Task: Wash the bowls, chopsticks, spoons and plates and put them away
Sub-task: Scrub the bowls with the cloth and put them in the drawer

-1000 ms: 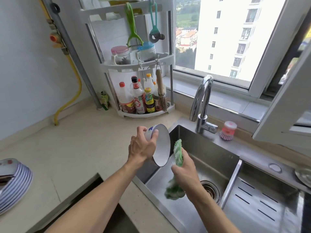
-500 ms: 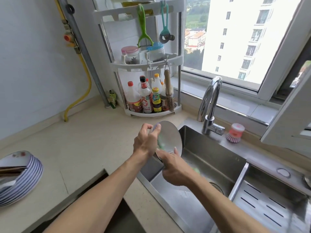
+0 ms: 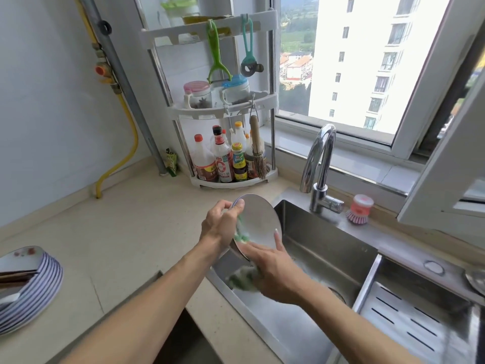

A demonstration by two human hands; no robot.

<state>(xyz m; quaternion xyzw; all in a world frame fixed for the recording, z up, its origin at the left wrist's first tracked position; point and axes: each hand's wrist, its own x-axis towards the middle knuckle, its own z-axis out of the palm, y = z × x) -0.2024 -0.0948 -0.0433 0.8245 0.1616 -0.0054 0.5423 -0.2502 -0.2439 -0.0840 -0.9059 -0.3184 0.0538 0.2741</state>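
Nearest, at about eight o'clock, a stack of blue-striped white plates sits on the pale stone tabletop, with dark brown chopsticks lying across the top plate, which shows red smears.

At the centre, both forearms reach over the front left corner of the stainless steel sink. The right hand has its grip curled round a green and white dishcloth, blurred, with the thumb stretched up against the bowl's inside. The left hand has its grip closed on the rim of a round white bowl with a blue edge, thumb on the rim at the top and fingers behind it. The bowl is tipped on edge, its hollow facing toward three o'clock, held above the sink's left rim. A bit of the green cloth shows between the left hand and the bowl's inner face.

Further back at two o'clock, a curved chrome tap stands behind the sink, and just beside it to the right a pink dish brush with a round top rests on the ledge. At four o'clock lies the slotted steel draining board.

Farthest, at twelve o'clock, a white three-tier corner rack holds sauce bottles below, lidded jars in the middle, and a green peeler hanging from the top shelf.
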